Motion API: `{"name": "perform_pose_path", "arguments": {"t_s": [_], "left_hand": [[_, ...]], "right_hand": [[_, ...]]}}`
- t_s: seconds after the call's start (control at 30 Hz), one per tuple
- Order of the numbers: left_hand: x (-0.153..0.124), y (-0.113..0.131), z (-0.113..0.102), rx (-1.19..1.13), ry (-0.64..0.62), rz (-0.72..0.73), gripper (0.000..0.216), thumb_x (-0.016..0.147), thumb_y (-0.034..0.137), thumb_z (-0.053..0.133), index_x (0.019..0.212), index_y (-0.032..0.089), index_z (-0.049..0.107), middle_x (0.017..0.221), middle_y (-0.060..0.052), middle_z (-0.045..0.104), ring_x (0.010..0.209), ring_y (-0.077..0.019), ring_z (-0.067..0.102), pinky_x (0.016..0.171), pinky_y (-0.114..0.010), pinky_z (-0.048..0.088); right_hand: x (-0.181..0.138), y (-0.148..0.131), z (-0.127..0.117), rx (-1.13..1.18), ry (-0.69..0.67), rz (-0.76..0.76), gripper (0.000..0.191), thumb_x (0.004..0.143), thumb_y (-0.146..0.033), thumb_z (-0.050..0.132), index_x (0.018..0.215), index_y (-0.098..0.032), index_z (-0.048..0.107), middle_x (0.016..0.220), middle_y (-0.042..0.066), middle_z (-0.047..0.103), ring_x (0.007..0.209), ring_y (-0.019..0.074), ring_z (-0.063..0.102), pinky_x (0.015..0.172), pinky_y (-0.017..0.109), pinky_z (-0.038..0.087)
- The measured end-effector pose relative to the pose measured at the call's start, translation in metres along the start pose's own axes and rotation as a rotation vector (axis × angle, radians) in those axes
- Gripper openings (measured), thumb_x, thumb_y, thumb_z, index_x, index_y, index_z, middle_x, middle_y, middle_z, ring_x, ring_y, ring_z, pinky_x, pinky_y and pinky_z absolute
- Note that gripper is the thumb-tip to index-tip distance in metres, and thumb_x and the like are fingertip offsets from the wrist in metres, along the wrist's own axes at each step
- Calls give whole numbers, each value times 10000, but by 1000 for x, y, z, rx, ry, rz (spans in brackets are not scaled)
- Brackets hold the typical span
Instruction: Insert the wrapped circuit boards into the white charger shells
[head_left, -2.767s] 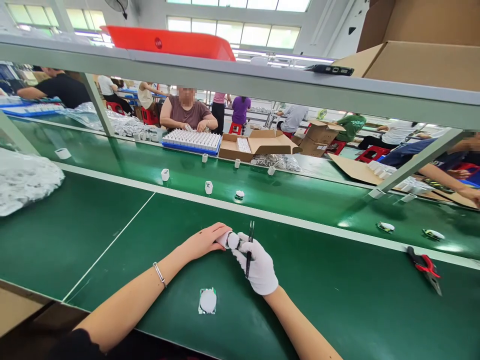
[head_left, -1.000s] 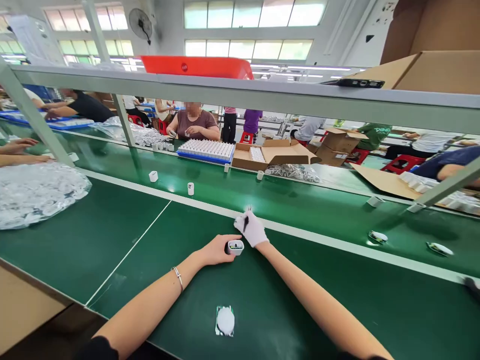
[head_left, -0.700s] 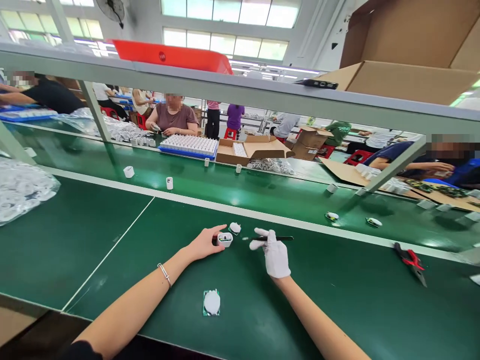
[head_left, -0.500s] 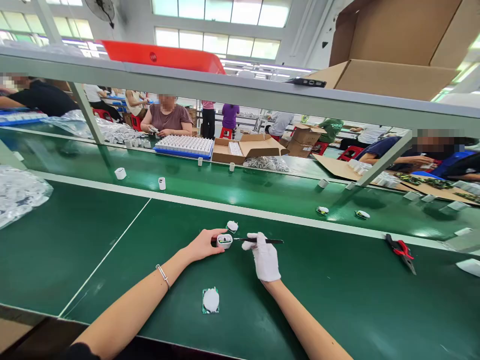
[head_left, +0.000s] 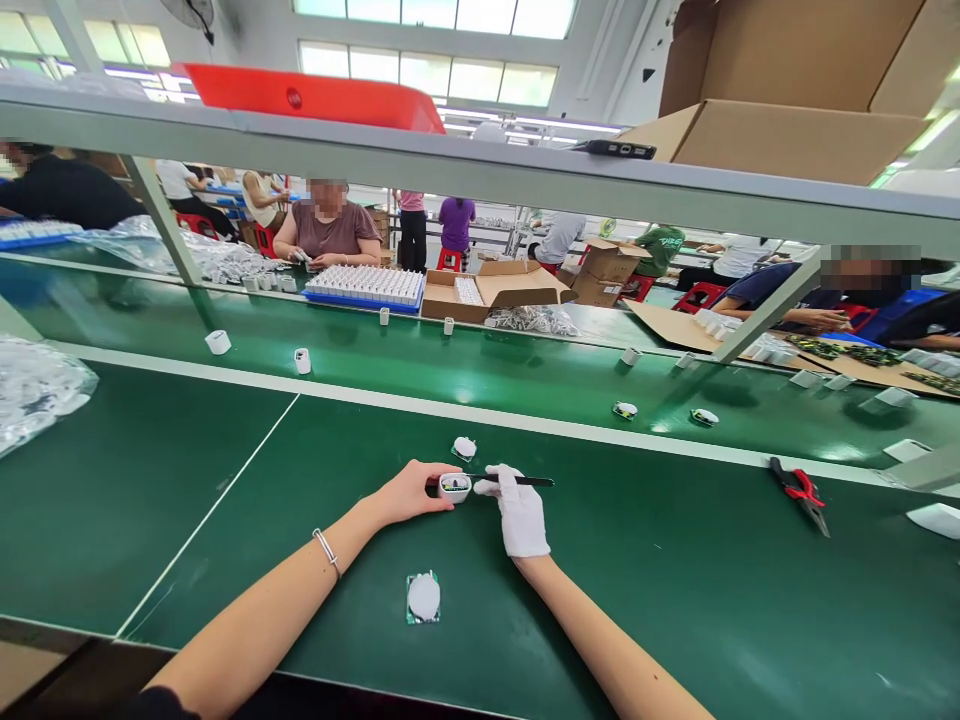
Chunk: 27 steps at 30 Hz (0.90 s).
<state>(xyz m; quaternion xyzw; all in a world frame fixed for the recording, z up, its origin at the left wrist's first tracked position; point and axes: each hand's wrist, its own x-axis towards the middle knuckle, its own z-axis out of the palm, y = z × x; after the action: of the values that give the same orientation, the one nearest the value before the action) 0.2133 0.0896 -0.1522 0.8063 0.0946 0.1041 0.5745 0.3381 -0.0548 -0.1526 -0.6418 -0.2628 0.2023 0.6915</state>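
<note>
**Station State: Housing and Tweezers in Hand**

Counts, with clock directions taken from the white housing [head_left: 454,487]:

- One white housing, on the green bench mat [head_left: 675,600] at the centre of the view.
- One pair of black tweezers [head_left: 525,481].
- One loose white cap [head_left: 465,447], near at 12 o'clock.
- One white disc on a green square [head_left: 424,597], at 7 o'clock, apart from both hands.
- One pair of red-handled pliers [head_left: 799,492], well apart at 3 o'clock.
- Two white shells [head_left: 217,341] on the conveyor belt [head_left: 525,375], at 10 o'clock.
- Two flat pieces [head_left: 624,409] on the same belt, at 2 o'clock.

Orientation: the housing sits with its open mouth up and its long axis on the 9-to-3 line. The tweezers lie along the same line, tip pointing to 9 o'clock and meeting the housing's rim. Whether the tip enters the opening cannot be told.

Grip: the bare left hand [head_left: 409,492] pinches the housing from its 9 o'clock side, fingers closed on it. The gloved right hand [head_left: 517,510] is closed around the tweezers near the tip end.
</note>
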Motion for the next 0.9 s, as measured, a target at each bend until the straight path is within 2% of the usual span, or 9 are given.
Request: {"name": "perform_pose_path", "arguments": {"t_s": [0.17,0.37,0.53,0.67,0.8,0.9], "left_hand": [[0,6,-1,10,-35,22,424,679,143,696,1100,166,653,1061,-48,704,955,-204,650,915,-334,496],[0,7,-1,29,-30,18,386,680,143,688,1063,175,666,1013,-27,711,929,-199,647,886,-315,500],[-1,9,-1,22,-40,23,358,688,145,675,1045,168,670,978,-26,716,895,-192,653,855,-300,507],[-1,12,-1,33,-31,25,355,691,140,669,1046,160,669,980,-31,717,894,-189,655,850,-292,511],[-2,12,-1,40,-32,40,360,698,130,656,1057,154,664,991,-37,716,896,-186,656,847,-283,509],[-2,12,-1,46,-28,40,355,700,133,656,1055,153,665,991,-37,717,899,-188,657,849,-283,507]], "right_hand": [[4,0,6,-12,-22,-4,507,701,-675,579,780,-182,669,633,48,700,627,229,659,677,371,531],[5,-8,2,-65,-44,-28,484,751,-651,549,789,-182,661,573,37,671,629,220,643,687,361,512],[1,-15,-1,-185,-145,-126,470,783,-643,522,766,-194,659,580,34,668,625,213,632,646,338,488],[0,-17,-2,-239,-119,-200,491,811,-648,479,804,-193,664,599,38,678,607,207,623,653,344,481],[-1,-17,-1,-227,-147,-180,514,798,-675,469,798,-197,659,612,43,684,656,225,647,675,351,487],[-1,-17,0,-221,-119,-164,517,796,-676,469,792,-196,658,617,50,687,675,233,654,680,355,491]]}}
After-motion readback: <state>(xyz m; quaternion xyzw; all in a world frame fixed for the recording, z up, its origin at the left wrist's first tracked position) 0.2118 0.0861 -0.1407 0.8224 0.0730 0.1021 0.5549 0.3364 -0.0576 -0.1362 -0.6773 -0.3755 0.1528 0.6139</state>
